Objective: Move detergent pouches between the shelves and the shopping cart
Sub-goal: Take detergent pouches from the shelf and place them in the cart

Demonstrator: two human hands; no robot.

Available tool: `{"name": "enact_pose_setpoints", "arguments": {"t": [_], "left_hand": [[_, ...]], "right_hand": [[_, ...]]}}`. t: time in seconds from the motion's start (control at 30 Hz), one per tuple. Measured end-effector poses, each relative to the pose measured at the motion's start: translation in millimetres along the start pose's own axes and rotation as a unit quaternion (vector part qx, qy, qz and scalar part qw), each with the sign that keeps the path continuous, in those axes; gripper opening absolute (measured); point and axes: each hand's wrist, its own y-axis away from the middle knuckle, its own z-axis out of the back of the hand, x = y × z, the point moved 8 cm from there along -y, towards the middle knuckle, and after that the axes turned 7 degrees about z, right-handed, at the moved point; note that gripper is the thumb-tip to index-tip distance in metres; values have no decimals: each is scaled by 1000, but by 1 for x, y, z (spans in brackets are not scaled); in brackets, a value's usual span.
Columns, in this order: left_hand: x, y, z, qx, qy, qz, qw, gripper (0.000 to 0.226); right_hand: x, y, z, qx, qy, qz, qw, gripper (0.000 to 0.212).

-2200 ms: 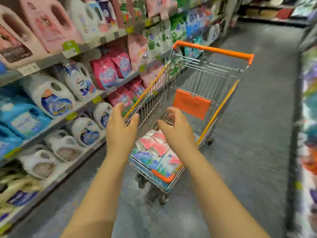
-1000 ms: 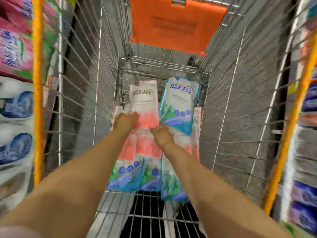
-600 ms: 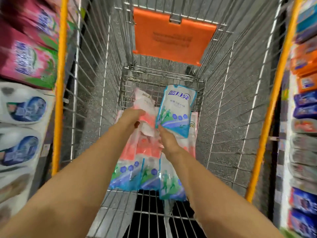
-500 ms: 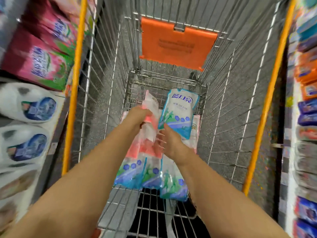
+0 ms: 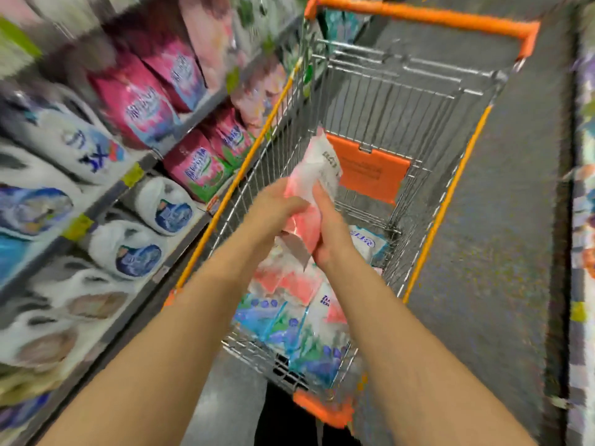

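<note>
I hold a pink and white detergent pouch point(image 5: 317, 175) upright above the wire shopping cart point(image 5: 418, 104). My left hand point(image 5: 273, 210) grips its left side and my right hand point(image 5: 328, 233) grips its right side and bottom. Several more pouches, pink ones point(image 5: 289, 281) and blue ones point(image 5: 280, 326), lie on the cart's floor beneath my forearms. Another blue pouch point(image 5: 367, 244) shows just right of my right hand. The shelves point(image 5: 141, 162) on the left carry pink pouches point(image 5: 138, 101) and white jugs.
White detergent jugs point(image 5: 167, 210) fill the lower shelves at left. The cart has an orange handle point(image 5: 425, 17) at the far end and an orange flap point(image 5: 373, 172) inside. Grey aisle floor point(image 5: 502, 236) runs to the right, with blurred shelving at the right edge.
Both hands have lifted the pink pouch from the pile up above the cart's floor. My view has risen and pulled back, so the shelves on the left show again.
</note>
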Motion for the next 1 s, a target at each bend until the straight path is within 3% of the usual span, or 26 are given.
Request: {"name": "enact_pose_setpoints", "arguments": {"t": [0.07, 0.17, 0.23, 0.37, 0.47, 0.53, 0.63, 0.8, 1.0], "left_hand": [[-33, 38, 14, -18, 5, -51, 999, 34], [-79, 96, 46, -55, -21, -123, 991, 39], [-104, 135, 75, -92, -44, -153, 983, 42], [-143, 212, 136, -146, -87, -200, 965, 55], [-165, 269, 183, -172, -73, -251, 950, 55], [-175, 308, 220, -212, -59, -299, 929, 60], [-178, 365, 288, -262, -12, -343, 902, 68], [-178, 461, 403, -317, 3, -386, 866, 68], [-186, 542, 512, -382, 13, -410, 828, 59]], "right_hand": [[24, 23, -34, 27, 28, 61, 997, 59], [51, 64, -93, 67, 79, 131, 986, 49], [64, 95, -140, 113, 111, 185, 970, 64], [83, 163, -233, 195, 213, 314, 904, 72], [72, 221, -306, 245, 273, 395, 842, 104], [50, 263, -357, 295, 280, 434, 804, 113], [8, 323, -425, 350, 252, 451, 781, 116], [-85, 405, -521, 446, 177, 405, 778, 101], [-164, 472, -613, 485, 148, 411, 758, 96]]}}
